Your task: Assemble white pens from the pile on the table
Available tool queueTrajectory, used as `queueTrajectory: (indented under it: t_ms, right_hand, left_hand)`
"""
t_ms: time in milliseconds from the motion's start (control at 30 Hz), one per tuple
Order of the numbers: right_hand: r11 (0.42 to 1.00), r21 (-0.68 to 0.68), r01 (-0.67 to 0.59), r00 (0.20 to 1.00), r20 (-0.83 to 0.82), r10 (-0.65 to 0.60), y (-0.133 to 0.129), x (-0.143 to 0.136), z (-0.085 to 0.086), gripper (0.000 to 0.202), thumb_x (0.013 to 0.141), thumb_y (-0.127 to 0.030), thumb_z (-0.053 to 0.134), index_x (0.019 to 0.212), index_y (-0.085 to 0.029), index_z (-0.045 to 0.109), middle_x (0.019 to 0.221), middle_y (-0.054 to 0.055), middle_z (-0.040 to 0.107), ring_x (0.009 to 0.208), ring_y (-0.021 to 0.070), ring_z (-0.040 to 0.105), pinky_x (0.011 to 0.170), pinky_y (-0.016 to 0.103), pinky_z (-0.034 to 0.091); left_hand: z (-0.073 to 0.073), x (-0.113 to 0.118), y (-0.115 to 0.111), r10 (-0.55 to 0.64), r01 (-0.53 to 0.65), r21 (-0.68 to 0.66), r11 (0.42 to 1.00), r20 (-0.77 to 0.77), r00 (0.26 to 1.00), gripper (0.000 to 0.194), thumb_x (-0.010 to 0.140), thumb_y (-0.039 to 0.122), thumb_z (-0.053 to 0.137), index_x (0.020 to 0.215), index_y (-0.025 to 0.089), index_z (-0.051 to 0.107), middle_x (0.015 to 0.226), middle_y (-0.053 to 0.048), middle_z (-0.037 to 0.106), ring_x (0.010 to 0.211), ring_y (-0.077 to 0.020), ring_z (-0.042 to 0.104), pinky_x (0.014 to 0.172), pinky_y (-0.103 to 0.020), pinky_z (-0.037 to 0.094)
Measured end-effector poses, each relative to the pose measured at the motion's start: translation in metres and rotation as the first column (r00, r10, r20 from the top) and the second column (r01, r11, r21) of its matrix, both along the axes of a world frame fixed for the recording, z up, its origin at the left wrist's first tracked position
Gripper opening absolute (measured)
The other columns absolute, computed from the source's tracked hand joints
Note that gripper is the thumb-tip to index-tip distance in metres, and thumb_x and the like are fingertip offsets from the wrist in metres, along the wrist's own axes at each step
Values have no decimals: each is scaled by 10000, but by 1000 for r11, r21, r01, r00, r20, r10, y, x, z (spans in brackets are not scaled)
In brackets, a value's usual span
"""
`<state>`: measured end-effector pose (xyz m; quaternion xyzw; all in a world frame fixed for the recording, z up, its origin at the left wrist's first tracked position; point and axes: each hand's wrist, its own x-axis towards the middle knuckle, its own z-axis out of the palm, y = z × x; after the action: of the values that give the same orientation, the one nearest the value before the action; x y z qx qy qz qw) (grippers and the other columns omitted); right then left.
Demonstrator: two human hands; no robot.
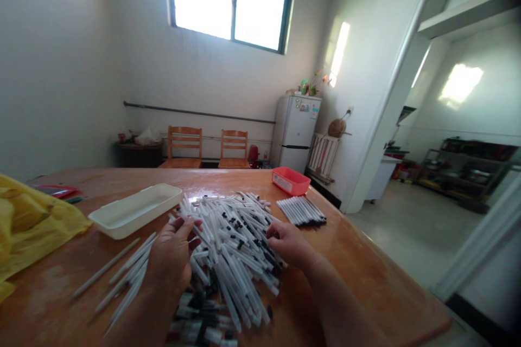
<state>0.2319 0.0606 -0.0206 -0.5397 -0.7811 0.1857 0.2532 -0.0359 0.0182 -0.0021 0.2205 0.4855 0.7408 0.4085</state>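
Note:
A large heap of white pen barrels point(234, 249) with small black pieces on top lies in the middle of the wooden table. My left hand point(173, 246) is at the heap's left side, its fingers curled and thumb near the index finger; what is between them is too small to make out. At the right side of the heap, my right hand point(287, 244) has its fingers bent inward, and their tips are partly hidden. A neat row of pens with black ends point(301, 211) lies beyond my right hand. Several loose white barrels point(126, 274) rest left of my left forearm.
An open cream tray point(136, 210) stands at the left behind the heap, and a red basket point(290, 181) at the back right. A yellow plastic bag point(36, 227) covers the left edge. Two wooden chairs point(185, 145) and a fridge point(296, 130) are beyond the table.

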Motion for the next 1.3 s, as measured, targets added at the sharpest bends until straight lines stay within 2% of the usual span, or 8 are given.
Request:
queueTrajectory:
  t_ms: [200, 333, 600, 800, 933, 1033, 1167, 1300]
  right_hand:
    - [990, -96, -105, 994, 22, 108, -7, 3, 5, 160, 707, -206, 609, 837, -191, 701, 763, -8, 644, 693, 132, 542, 570, 215, 316]
    - [986, -132, -106, 991, 72, 116, -13, -3, 9, 179, 704, -243, 647, 866, -204, 710, 782, -7, 652, 689, 132, 542, 548, 218, 292]
    - [992, -98, -75, 986, 140, 88, -16, -15, 10, 194, 718, -304, 670, 886, -213, 707, 830, 9, 681, 726, 151, 564, 573, 238, 293]
    - [993, -87, -81, 988, 127, 92, -13, -15, 7, 134, 721, -242, 629, 836, -195, 681, 787, 1, 665, 693, 133, 548, 562, 230, 297]
    - [994, -43, -98, 995, 21, 99, -13, -9, 10, 62, 715, -208, 609, 763, -183, 640, 751, -5, 639, 696, 129, 549, 575, 218, 340]
    - [994, -43, -105, 985, -145, 98, -16, -12, 12, 17, 739, -194, 580, 738, -179, 588, 711, -14, 601, 657, 121, 557, 568, 211, 383]
    - [936, -225, -269, 879, -454, 144, -22, -23, 12, 101, 823, -282, 559, 861, -194, 530, 715, -26, 603, 533, 111, 580, 472, 202, 417]
    - [882, -247, -400, 771, -611, 179, -27, -31, 12, 213, 804, -316, 633, 946, -195, 530, 754, -28, 609, 569, 121, 623, 489, 210, 472]
  left_hand:
    - [0, 1, -1, -17, 17, 1, 1000, 13, 1000, 258, 665, 293, 764, 859, 217, 612, 831, 5, 687, 698, -119, 596, 563, -216, 439]
    - [1, 4, -2, -23, 23, -3, 1000, 13, 1000, 279, 658, 299, 771, 868, 213, 608, 817, 6, 685, 702, -120, 597, 570, -220, 439]
    - [3, 6, -5, -47, 47, -11, 999, 1, 999, 289, 656, 309, 773, 875, 197, 622, 810, 12, 681, 670, -106, 576, 566, -222, 428]
    - [2, 6, -4, -64, 64, -6, 998, 16, 998, 278, 651, 296, 772, 851, 199, 605, 797, 10, 679, 665, -112, 587, 567, -226, 434]
    - [3, 7, -5, -67, 67, 4, 998, 23, 997, 272, 648, 288, 773, 844, 198, 608, 785, 11, 680, 644, -110, 586, 556, -220, 431]
    - [4, 8, -6, -88, 88, 11, 996, 26, 996, 257, 651, 284, 774, 830, 190, 616, 778, 2, 685, 645, -113, 591, 554, -220, 440]
    - [6, 12, -9, -125, 124, 27, 992, 34, 992, 233, 679, 287, 766, 835, 185, 626, 797, -14, 706, 663, -116, 609, 580, -224, 465]
    - [9, 18, -12, -159, 156, 61, 986, 50, 986, 211, 707, 267, 759, 833, 188, 610, 818, -14, 711, 671, -110, 618, 626, -233, 492]
